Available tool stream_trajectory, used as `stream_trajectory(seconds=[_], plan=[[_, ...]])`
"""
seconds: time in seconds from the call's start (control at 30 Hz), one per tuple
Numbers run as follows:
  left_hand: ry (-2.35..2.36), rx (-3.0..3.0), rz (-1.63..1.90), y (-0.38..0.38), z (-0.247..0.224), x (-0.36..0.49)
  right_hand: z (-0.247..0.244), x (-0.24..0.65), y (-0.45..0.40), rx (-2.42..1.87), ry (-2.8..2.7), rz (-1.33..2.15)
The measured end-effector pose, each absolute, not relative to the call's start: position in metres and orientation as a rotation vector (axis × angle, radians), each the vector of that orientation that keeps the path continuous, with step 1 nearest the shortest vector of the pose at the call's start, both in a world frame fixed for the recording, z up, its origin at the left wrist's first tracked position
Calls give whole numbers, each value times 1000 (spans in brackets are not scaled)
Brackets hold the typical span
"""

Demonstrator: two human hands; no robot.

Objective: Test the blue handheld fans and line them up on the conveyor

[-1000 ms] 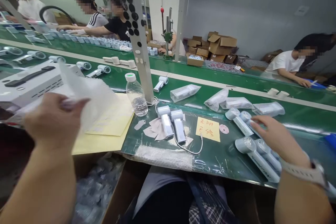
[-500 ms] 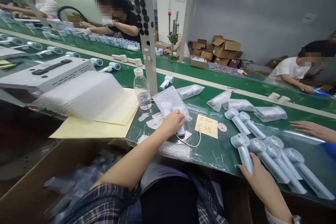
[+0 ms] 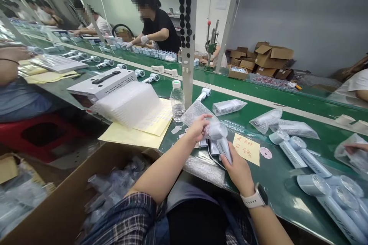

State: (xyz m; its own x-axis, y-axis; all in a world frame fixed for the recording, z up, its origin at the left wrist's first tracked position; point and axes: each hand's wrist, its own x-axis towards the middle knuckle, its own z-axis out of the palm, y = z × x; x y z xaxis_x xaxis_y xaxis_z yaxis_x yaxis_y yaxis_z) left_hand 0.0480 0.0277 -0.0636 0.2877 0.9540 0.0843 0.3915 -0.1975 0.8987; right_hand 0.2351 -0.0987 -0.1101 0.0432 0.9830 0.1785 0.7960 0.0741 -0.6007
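My right hand [image 3: 237, 164] is closed round the handle of a light-blue handheld fan [image 3: 224, 147]. The fan's round head points away from me, up against the fingertips of my left hand [image 3: 199, 127]. Those fingers pinch the edge of a clear bubble-wrap bag [image 3: 196, 111], which lies flat behind them. Whether the fan's head is inside the bag or beside it I cannot tell. Under my hands are a dark flat device [image 3: 213, 148] and a white cable, partly hidden. A yellow note [image 3: 246, 150] with handwriting lies just right of the fan.
More light-blue fans [image 3: 330, 199] lie at the right. Several bagged items [image 3: 229, 106] rest farther back. A water bottle [image 3: 177, 101] stands by the post [image 3: 188, 72], left of it a stack of bubble bags [image 3: 126, 105]. A co-worker's hand [image 3: 358, 148] shows at the right edge.
My right hand has lifted a fan from the group on the right and brought it left to my left hand. The view has turned left. At the far right, a co-worker's hand is now at a bag.
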Motion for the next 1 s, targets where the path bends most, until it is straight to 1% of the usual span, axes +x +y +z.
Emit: stream_trajectory(seconds=[0.13, 0.2, 0.33, 0.4, 0.43, 0.5, 0.6, 0.67, 0.73, 0.8, 0.83, 0.93, 1.0], plan=[[1173, 1820, 972, 17, -54, 46, -105, 232, -104, -1770, -1834, 397], [1065, 1934, 940, 5, -44, 48, -95, 232, -106, -1744, -1840, 415], [692, 2633, 605, -19, -26, 45, -65, 241, -99, -1656, -1776, 539], [682, 2947, 543, -29, -17, 38, -52, 248, -97, -1601, -1688, 632], [743, 3001, 591, -33, -12, 33, -46, 250, -99, -1565, -1645, 688], [819, 2930, 771, -43, 1, 26, -37, 248, -109, -1474, -1590, 814], [766, 2499, 1105, -57, 24, 22, -25, 229, -127, -1288, -1692, 997], [722, 2192, 1295, -60, 37, 20, -15, 215, -128, -1238, -1869, 944], [736, 2043, 1428, -52, 42, 13, -2, 211, -115, -1272, -1989, 781], [894, 2085, 1503, -36, 38, -9, 14, 223, -91, -1345, -1976, 594], [1056, 2147, 1535, -27, 32, -27, 24, 235, -76, -1380, -1950, 507], [1839, 2290, 1615, -8, 7, -106, 55, 286, -27, -1516, -1865, 189], [2099, 2127, 1630, -6, -13, -165, 68, 320, 6, -1609, -1845, 62]])
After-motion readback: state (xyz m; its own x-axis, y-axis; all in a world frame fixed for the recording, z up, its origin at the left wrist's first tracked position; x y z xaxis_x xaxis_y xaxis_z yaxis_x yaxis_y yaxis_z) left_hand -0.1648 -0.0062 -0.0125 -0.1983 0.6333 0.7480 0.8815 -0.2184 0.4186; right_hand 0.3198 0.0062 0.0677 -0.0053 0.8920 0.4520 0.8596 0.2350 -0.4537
